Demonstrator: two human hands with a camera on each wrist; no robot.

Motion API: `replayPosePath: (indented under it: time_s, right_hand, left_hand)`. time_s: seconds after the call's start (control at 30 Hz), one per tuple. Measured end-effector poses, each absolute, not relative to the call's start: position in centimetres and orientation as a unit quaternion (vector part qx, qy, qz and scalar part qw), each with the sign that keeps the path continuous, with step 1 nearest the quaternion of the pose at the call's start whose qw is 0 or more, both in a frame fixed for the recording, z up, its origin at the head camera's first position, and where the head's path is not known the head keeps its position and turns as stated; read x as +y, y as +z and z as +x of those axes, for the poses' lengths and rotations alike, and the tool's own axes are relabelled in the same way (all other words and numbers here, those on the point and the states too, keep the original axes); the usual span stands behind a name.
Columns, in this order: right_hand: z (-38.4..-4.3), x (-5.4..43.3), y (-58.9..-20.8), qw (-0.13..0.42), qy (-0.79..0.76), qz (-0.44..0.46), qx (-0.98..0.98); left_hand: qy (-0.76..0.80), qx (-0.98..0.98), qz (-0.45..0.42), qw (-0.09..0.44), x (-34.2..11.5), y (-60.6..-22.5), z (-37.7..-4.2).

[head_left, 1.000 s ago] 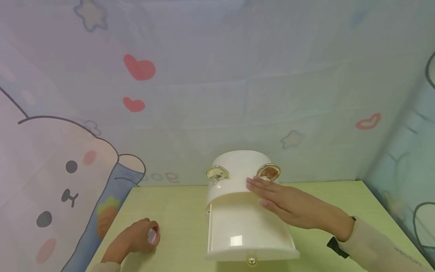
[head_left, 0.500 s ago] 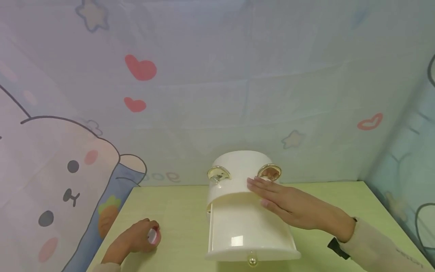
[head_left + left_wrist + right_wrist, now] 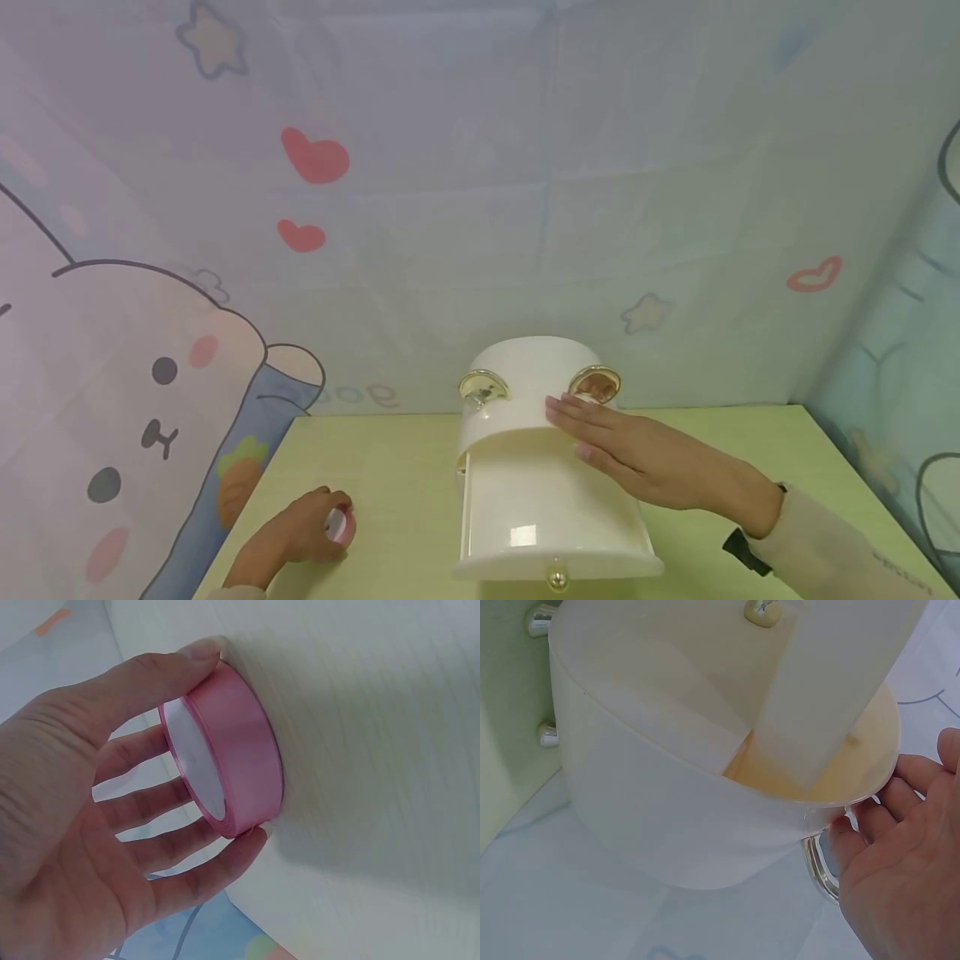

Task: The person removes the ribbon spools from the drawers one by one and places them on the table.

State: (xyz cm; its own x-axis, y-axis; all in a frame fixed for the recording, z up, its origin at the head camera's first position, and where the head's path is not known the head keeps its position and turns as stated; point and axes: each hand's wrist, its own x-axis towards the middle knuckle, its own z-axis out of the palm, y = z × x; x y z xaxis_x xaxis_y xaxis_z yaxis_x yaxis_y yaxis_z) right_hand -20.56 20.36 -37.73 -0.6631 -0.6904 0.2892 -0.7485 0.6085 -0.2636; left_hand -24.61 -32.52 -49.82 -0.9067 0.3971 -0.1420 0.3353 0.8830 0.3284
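Little change: left hand [image 3: 303, 526] round ribbon roll [image 3: 246, 754], right hand [image 3: 651, 460] straight-fingered on cabinet [image 3: 517, 408]

A person's left hand [image 3: 309, 525], low in the head view, curves into a grip, its thumb [image 3: 142, 682] arched on one side and its four fingers [image 3: 202, 879] bent and slightly spread on the other. The right hand [image 3: 648, 460] stretches leftward from a slanting forearm in a pale sleeve [image 3: 832, 540], the back of the hand turned up and its fingers [image 3: 596, 423] extended close together (the lowest digit sits a little apart). At the frame's lower edge, only the left cuff [image 3: 238, 593] shows.
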Motion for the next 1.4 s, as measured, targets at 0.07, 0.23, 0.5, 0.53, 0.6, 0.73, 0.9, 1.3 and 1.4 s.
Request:
replayPosePath:
  time_s: [0.07,0.23,0.5,0.53,0.6,0.73,0.9,1.3,1.4]
  right_hand:
    - [-20.5,20.4,-37.8,0.076,0.186,0.399,-0.895]
    - [-20.4,20.5,-38.0,0.069,0.192,0.392,-0.897]
    - [-20.7,20.4,-37.9,0.078,0.191,0.402,-0.892]
    - [-20.8,20.4,-37.9,0.08,0.189,0.403,-0.892]
    - [-20.8,20.2,-37.9,0.078,0.188,0.406,-0.891]
    - [-20.9,20.0,-37.8,0.07,0.189,0.408,-0.891]
    - [-20.8,20.2,-37.5,0.067,0.186,0.403,-0.894]
    - [-20.7,20.3,-37.6,0.075,0.189,0.399,-0.894]
    - [-20.6,20.3,-37.6,0.076,0.189,0.399,-0.894]
  left_hand:
    - [0.148,0.965,0.19,0.101,-32.5,-49.9,-24.6]
    - [0.142,0.966,0.196,0.095,-32.4,-50.0,-24.7]
    - [0.152,0.97,0.162,0.098,-32.0,-49.9,-24.7]
    - [0.149,0.972,0.151,0.101,-31.9,-49.8,-24.7]
    - [0.142,0.976,0.132,0.103,-31.7,-49.5,-24.5]
    - [0.107,0.982,0.132,0.082,-31.1,-48.4,-23.7]
    - [0.069,0.98,0.186,0.005,-29.4,-46.3,-22.5]
    - [0.0,0.96,0.271,-0.066,-24.9,-42.6,-19.3]
    - [-0.01,0.953,0.292,-0.081,-24.0,-41.9,-18.4]
